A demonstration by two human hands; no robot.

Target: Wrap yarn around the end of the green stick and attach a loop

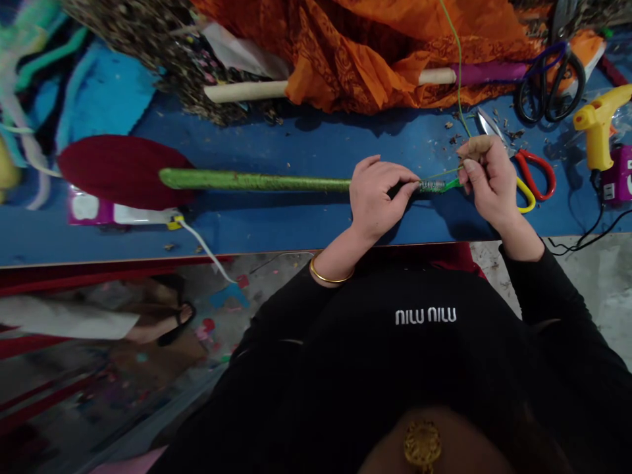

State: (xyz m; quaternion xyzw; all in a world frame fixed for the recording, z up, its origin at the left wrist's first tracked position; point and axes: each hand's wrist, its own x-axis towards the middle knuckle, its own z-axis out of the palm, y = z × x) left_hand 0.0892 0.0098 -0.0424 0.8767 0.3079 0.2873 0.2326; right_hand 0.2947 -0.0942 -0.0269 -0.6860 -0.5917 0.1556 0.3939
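A long stick wrapped in green thread (257, 181) lies across the table, its left end resting on a dark red oval piece (108, 168). My left hand (378, 194) is closed around the stick near its right end. Just beyond those fingers, the tip is bound with a silvery coil (431, 186) and ends in a bright green bit. My right hand (486, 174) pinches a thin green thread (460, 72), which runs down from the top of the view and across to the stick by my left fingertips.
Scissors with red and yellow handles (536, 174) lie beside my right hand. Further right are a yellow glue gun (600, 122) and black-handled scissors (548, 85). Orange patterned cloth (345, 52) is heaped at the back. A person's sandalled foot (180, 315) shows below left.
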